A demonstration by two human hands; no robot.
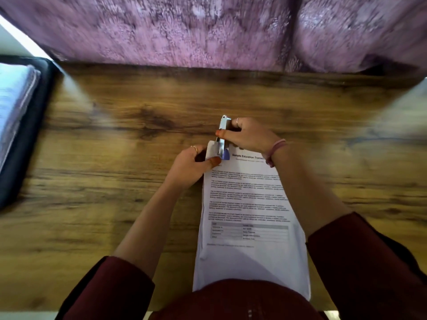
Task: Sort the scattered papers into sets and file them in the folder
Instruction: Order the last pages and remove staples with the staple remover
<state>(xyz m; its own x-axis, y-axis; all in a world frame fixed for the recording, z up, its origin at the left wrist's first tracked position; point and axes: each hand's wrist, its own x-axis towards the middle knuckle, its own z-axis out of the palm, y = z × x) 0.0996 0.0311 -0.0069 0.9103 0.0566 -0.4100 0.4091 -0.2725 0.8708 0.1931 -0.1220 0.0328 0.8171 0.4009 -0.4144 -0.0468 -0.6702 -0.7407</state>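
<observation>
Your set of papers [249,218] lay at the lower centre of the frame on the wooden table [115,158], its top sheet a printed transcript with a small table near the bottom. Your left hand [191,165] was closed on the set's upper left corner, thumb pressed on top. Your right hand [247,136] was wrapped around a silver stapler [222,139] with a blue tip, which sat over that same corner, just beside your left thumb. At the left edge of the frame the dark folder [34,125] lay open, well apart from your hands, with a blurred stack of sheets [13,102] inside. A purple patterned fabric [208,31] filled the top.
</observation>
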